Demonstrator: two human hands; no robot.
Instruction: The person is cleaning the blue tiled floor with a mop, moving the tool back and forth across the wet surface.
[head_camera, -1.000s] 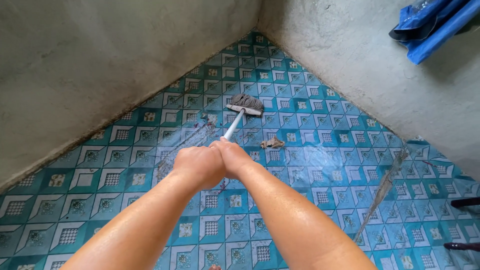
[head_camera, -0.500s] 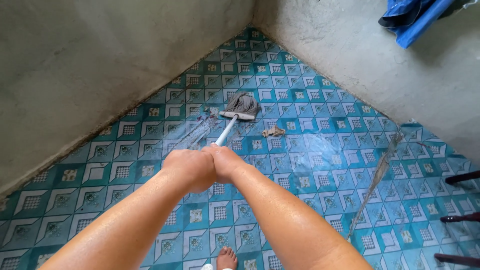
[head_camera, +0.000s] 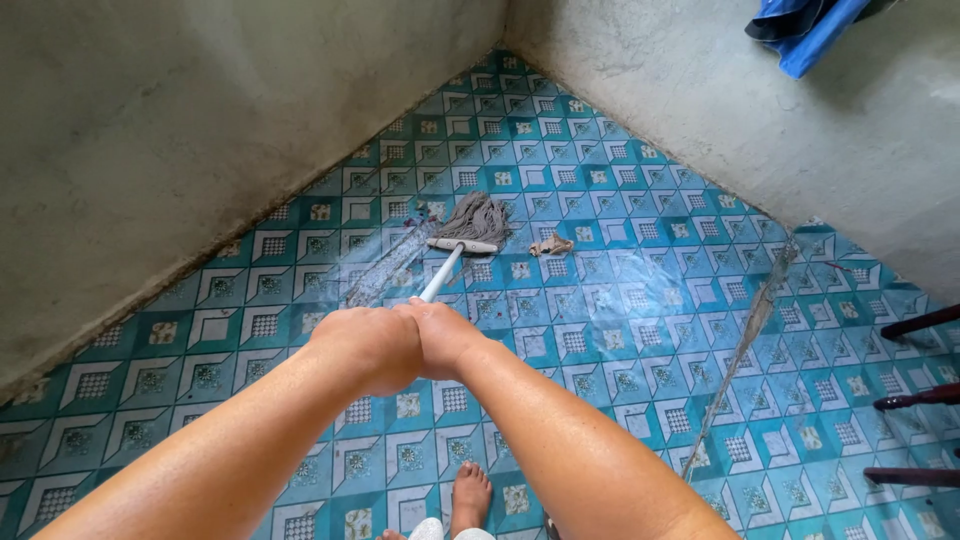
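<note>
Both hands are clenched around the near end of a mop handle (head_camera: 441, 275), the left hand (head_camera: 365, 345) and the right hand (head_camera: 445, 335) pressed side by side, touching each other. The white handle runs away from them toward the far corner of the floor (head_camera: 620, 300), which is laid in teal patterned vinyl. The grey string mop head (head_camera: 472, 220) lies flat on the floor, well short of the corner where the two bare cement walls (head_camera: 180, 130) meet. A small crumpled rag (head_camera: 550, 245) lies just beside the mop head, toward the right wall. A wet streak shines on the floor left of the handle. A bare foot (head_camera: 470, 497) stands at the floor's near edge
</note>
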